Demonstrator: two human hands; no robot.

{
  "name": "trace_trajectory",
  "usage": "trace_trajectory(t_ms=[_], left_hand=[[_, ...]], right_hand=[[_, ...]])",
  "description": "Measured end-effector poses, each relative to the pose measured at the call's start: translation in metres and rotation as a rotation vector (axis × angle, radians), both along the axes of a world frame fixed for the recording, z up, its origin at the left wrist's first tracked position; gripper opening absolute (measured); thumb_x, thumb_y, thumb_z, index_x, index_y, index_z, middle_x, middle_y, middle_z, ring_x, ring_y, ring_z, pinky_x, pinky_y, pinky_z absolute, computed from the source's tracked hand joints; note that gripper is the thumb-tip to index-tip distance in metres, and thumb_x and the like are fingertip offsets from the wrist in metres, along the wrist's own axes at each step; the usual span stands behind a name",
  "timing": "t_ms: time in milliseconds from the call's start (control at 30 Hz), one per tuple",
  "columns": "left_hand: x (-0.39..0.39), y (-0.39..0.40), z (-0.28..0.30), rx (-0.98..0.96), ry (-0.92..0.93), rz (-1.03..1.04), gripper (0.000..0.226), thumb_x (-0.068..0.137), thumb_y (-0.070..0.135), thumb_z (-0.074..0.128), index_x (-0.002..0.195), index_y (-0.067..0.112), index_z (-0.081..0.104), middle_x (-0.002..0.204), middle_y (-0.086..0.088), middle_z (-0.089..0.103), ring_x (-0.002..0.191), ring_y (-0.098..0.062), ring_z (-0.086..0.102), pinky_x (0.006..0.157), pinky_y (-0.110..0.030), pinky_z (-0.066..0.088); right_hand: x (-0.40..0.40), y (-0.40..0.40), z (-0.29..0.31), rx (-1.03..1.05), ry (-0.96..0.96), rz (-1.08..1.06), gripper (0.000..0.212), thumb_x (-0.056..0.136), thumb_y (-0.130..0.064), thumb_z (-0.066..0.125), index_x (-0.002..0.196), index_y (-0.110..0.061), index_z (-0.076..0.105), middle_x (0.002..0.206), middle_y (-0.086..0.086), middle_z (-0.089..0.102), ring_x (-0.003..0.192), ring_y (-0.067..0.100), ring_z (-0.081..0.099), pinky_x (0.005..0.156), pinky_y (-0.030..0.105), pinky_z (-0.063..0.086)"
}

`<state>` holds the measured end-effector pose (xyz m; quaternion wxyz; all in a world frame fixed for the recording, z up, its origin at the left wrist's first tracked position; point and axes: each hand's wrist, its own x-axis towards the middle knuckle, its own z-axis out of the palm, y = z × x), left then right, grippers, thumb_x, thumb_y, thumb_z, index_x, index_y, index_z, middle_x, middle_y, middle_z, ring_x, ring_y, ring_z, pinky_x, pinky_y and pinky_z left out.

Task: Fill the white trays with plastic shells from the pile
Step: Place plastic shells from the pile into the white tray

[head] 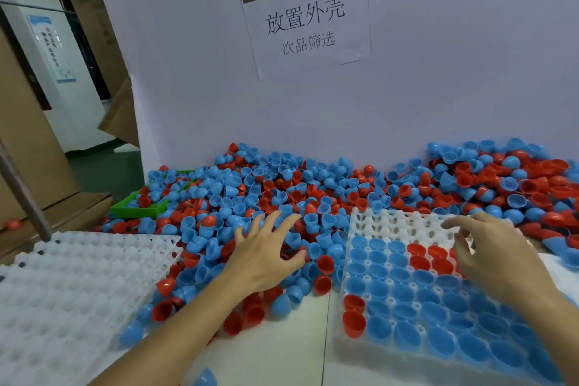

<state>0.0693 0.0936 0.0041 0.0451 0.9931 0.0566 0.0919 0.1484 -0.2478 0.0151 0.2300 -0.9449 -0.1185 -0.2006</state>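
Reaching with fingers spread and holding nothing, the left hand (266, 252) presses into the pile of shells (282, 194) to gather more, while the right hand (492, 247), loose and unladen, hovers over the half-filled tray (404, 222), likely ready to seat them.

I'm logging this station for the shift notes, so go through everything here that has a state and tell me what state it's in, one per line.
Right tray: partly filled, far rows empty.
Left tray: no shells in it.
Pile of shells: loose, blue and red mixed, heaped against the wall.
Green bin: half buried by shells.
Left hand: fingers spread, resting on the pile.
Right hand: fingers relaxed, over the right tray, holding nothing visible.
Paper sign: fixed to the wall.
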Motion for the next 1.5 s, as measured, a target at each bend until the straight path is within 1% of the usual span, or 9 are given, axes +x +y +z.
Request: trace_trajectory(t_ms=[200, 400, 567, 733, 900, 1067, 1267, 1400, 1500], left_hand=[[0.012, -0.012, 0.002, -0.118, 0.285, 0.028, 0.094, 0.067, 0.094, 0.047, 0.135, 0.077, -0.015, 0.163, 0.01, -0.028, 0.149, -0.039, -0.026, 0.109, -0.079, 0.005], [0.042, -0.029, -0.001, -0.127, 0.299, 0.141, 0.089, 0.074, 0.067, 0.063, 0.144, 0.063, 0.008, 0.165, -0.007, 0.013, 0.148, -0.044, 0.013, 0.108, -0.073, 0.026], [0.058, -0.037, -0.012, -0.229, 0.289, 0.256, 0.1, 0.07, 0.08, 0.062, 0.146, 0.065, -0.002, 0.166, -0.012, -0.002, 0.15, -0.046, 0.002, 0.109, -0.078, 0.01], [0.06, -0.039, -0.021, -0.23, 0.123, 0.301, 0.081, 0.072, 0.073, 0.064, 0.139, 0.054, 0.023, 0.153, -0.01, 0.027, 0.142, -0.036, 0.017, 0.107, -0.071, 0.024], [0.074, -0.039, -0.008, -0.365, 0.316, 0.335, 0.102, 0.071, 0.071, 0.071, 0.152, 0.05, 0.012, 0.161, -0.022, 0.003, 0.145, -0.051, 0.003, 0.112, -0.07, 0.022], [0.077, -0.049, -0.015, -0.33, 0.124, 0.427, 0.064, 0.078, 0.053, 0.073, 0.132, 0.043, 0.04, 0.152, -0.012, 0.018, 0.141, -0.04, 0.016, 0.099, -0.07, 0.037], [0.079, -0.043, -0.011, -0.361, 0.147, 0.412, 0.074, 0.079, 0.048, 0.077, 0.14, 0.043, 0.036, 0.15, -0.014, 0.027, 0.14, -0.039, 0.02, 0.099, -0.057, 0.044], [0.081, -0.049, -0.005, -0.343, 0.121, 0.437, 0.056, 0.08, 0.034, 0.078, 0.124, 0.039, 0.045, 0.145, -0.013, 0.031, 0.134, -0.038, 0.027, 0.077, -0.047, 0.042], [0.082, -0.044, -0.003, -0.401, 0.077, 0.438, 0.05, 0.074, 0.039, 0.082, 0.114, 0.037, 0.052, 0.136, -0.009, 0.038, 0.128, -0.035, 0.038, 0.075, -0.04, 0.043]], right_hand=[[-0.002, 0.001, 0.002, 0.003, -0.003, -0.005, 0.029, 0.095, -0.016, 0.056, 0.12, -0.025, 0.067, 0.109, -0.002, 0.062, 0.087, 0.012, 0.047, 0.073, 0.034, 0.05], [-0.002, -0.002, 0.003, 0.016, -0.002, -0.003, 0.029, 0.096, -0.018, 0.055, 0.121, -0.027, 0.067, 0.107, -0.005, 0.059, 0.088, 0.013, 0.053, 0.077, 0.036, 0.054], [-0.001, -0.001, 0.002, -0.003, -0.004, -0.001, 0.029, 0.096, -0.017, 0.056, 0.122, -0.026, 0.067, 0.109, -0.004, 0.061, 0.086, 0.011, 0.048, 0.073, 0.027, 0.046], [-0.002, -0.001, 0.003, 0.003, 0.004, 0.008, 0.029, 0.096, -0.017, 0.056, 0.122, -0.025, 0.067, 0.108, -0.004, 0.061, 0.087, 0.013, 0.055, 0.074, 0.026, 0.047], [-0.002, 0.0, 0.002, -0.01, 0.007, 0.003, 0.029, 0.096, -0.017, 0.056, 0.121, -0.026, 0.067, 0.11, -0.004, 0.062, 0.087, 0.011, 0.053, 0.073, 0.024, 0.044], [-0.001, -0.001, 0.001, -0.004, 0.011, 0.005, 0.029, 0.096, -0.017, 0.056, 0.12, -0.026, 0.067, 0.11, -0.005, 0.062, 0.086, 0.011, 0.055, 0.072, 0.024, 0.046], [0.0, -0.001, 0.0, -0.004, 0.004, 0.01, 0.028, 0.096, -0.017, 0.057, 0.12, -0.026, 0.067, 0.108, -0.006, 0.061, 0.086, 0.01, 0.054, 0.073, 0.026, 0.048], [0.0, -0.001, -0.001, -0.006, 0.006, 0.015, 0.028, 0.096, -0.018, 0.057, 0.119, -0.027, 0.068, 0.106, -0.007, 0.059, 0.085, 0.01, 0.054, 0.071, 0.025, 0.047], [0.0, -0.002, -0.002, 0.004, 0.008, 0.017, 0.028, 0.096, -0.017, 0.057, 0.119, -0.027, 0.068, 0.104, -0.008, 0.058, 0.084, 0.009, 0.053, 0.071, 0.025, 0.047]])
